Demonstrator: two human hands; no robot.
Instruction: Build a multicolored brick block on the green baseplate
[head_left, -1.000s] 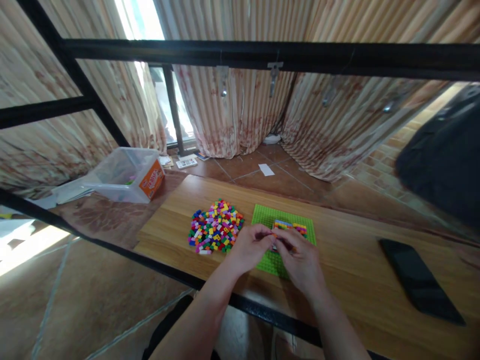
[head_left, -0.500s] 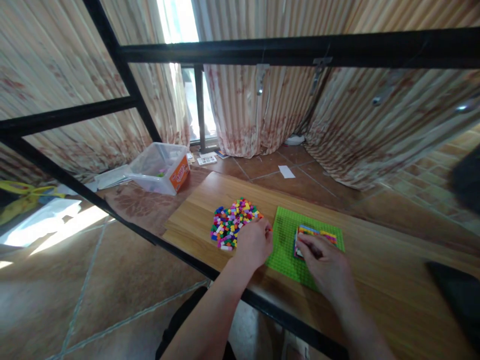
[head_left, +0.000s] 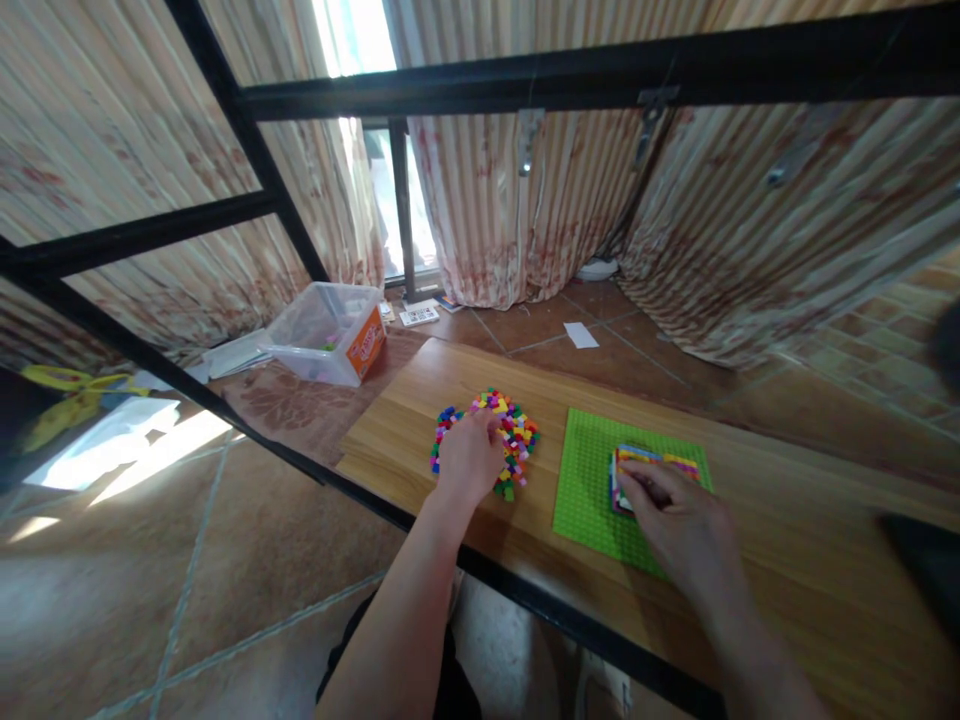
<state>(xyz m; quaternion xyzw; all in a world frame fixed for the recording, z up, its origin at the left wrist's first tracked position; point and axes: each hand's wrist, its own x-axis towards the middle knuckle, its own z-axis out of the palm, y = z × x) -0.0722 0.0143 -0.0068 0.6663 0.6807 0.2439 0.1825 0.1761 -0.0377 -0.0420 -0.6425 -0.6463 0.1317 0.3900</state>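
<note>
My left hand (head_left: 471,452) is over the loose pile of small toy building bricks (head_left: 517,435), which are of many colours. Its thumb and fingers come close together among the bricks, and whatever is between them is too small to make out. On the green baseplate (head_left: 585,480) stands a low, multicoloured brick build (head_left: 679,463), roughly rectangular. My right hand (head_left: 679,510) has its thumb and index finger pinched at the left part of this build and covers much of it. What the pinch holds is hidden.
The wooden table (head_left: 405,400) has a dark front edge. Beyond it, a clear plastic box (head_left: 315,335) with an orange label stands on the floor. Black metal bars (head_left: 450,90) cross in front of the curtains. A dark flat object (head_left: 926,560) lies at the right.
My left hand has moved left, from beside the baseplate to over the brick pile. My right hand stays at the brick build. The view has shifted slightly.
</note>
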